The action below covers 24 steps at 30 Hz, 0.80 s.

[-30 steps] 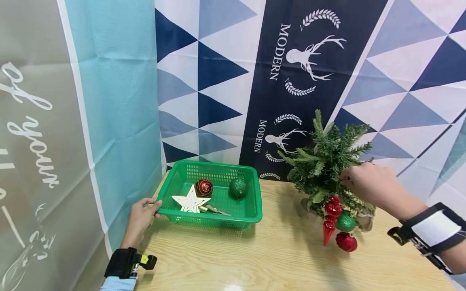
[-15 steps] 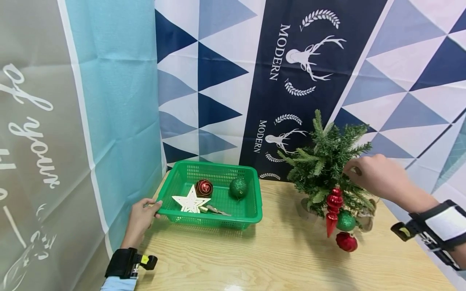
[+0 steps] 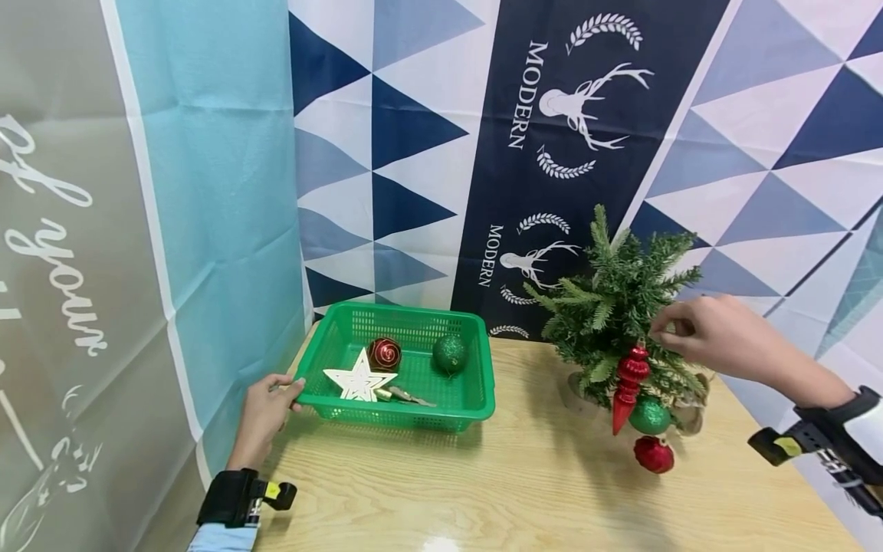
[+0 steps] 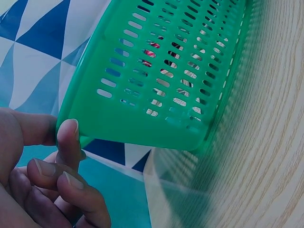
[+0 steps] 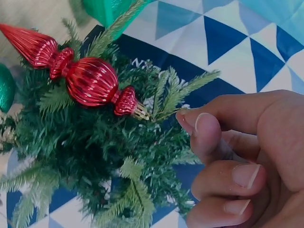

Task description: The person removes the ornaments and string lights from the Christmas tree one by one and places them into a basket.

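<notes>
My right hand (image 3: 724, 337) is in front of the small artificial Christmas tree (image 3: 607, 307). Its thumb and index finger pinch the thin gold thread at the cap of a shiny red spindle-shaped ornament (image 5: 92, 81), as the right wrist view shows. The ornament hangs point down against the front branches. Just below it are a green ball (image 3: 650, 416) and a dark red ornament (image 3: 654, 455). Far to the left, my left hand (image 3: 265, 410) grips the near left corner of the green plastic basket (image 4: 133, 121), thumb and index finger at the rim.
Inside the basket lie a white star (image 3: 359, 377), a red ball (image 3: 384, 354), a green glitter ball (image 3: 451, 353) and a small partly hidden item (image 3: 407, 396). Wood-grain table (image 3: 448, 483) spreads in front. Patterned cloth (image 3: 414, 138) hangs close behind and at the left.
My right hand has drawn slightly right, away from the branches, and the red spindle ornament has risen a little and tilted. The left hand keeps its grip on the basket.
</notes>
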Motion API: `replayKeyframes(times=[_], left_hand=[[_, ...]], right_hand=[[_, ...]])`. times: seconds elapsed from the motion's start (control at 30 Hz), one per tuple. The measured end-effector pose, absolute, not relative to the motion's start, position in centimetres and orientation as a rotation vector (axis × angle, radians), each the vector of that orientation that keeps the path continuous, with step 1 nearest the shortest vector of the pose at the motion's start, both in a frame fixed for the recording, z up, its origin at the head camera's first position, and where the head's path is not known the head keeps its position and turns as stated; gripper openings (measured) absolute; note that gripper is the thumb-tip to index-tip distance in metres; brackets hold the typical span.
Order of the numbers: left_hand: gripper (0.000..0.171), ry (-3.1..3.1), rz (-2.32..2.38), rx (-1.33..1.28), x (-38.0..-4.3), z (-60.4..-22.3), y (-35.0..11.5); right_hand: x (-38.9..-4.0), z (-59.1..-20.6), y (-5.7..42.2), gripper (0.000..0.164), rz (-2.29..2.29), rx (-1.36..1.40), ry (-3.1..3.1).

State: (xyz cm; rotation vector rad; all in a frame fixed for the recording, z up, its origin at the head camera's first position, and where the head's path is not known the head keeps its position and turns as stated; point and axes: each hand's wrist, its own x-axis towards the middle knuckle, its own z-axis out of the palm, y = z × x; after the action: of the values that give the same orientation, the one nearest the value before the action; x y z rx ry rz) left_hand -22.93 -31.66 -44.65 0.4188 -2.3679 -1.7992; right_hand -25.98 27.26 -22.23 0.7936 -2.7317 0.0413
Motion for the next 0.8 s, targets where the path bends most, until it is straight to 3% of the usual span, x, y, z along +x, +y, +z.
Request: replayKeyframes(times=[0.8], left_hand=[[0.045,-2.352,-1.797,0.416,-22.7,-44.9,-31.4]], right_hand=[[-26.2,-24.1,27.8,0.01,0.001,0.688,-2.762]])
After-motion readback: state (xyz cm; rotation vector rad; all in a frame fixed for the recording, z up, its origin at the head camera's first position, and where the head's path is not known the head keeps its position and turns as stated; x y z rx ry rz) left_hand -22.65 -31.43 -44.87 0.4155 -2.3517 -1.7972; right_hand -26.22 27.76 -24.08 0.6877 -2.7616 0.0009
